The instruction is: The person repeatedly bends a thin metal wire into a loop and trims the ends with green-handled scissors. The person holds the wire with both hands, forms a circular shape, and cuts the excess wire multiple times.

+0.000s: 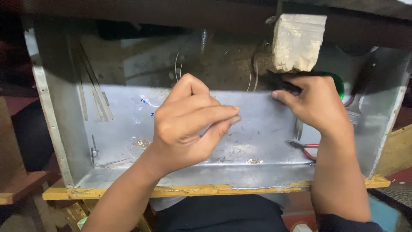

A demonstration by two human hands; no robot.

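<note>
While both hands work over a metal-lined tray, the scene breaks down like this:

Left hand (193, 122): raised over the middle of the tray, fingers curled in, thumb and forefinger pinched together at the tips. What sits in the pinch is too small to make out.

Right hand (315, 103): up at the far right, just under the wooden block, fingers closed around a dark slim tool (285, 83). The tool's tip points toward the left hand; its kind cannot be told.

Wooden block (297, 42): pale, worn, jutting from the upper edge of the worktop, touching or nearly touching the right hand's knuckles.

Metal tray (128, 172): a shiny sheet-metal catch drawer beneath both hands, with a yellow-painted front edge nearest the person.

Pliers (305, 149): red-handled, lying on the tray floor below the right wrist, well apart from the left hand.

Tweezers (298, 128): thin metal, just under the right hand, partly hidden by it.

Metal strips (92, 92): several thin ones leaning against the tray wall, far to the left of the left hand.

Wire loops (178, 64): fine, hanging at the back wall, beyond the left hand.

Green object (339, 83): round, behind the right hand, mostly hidden.
</note>
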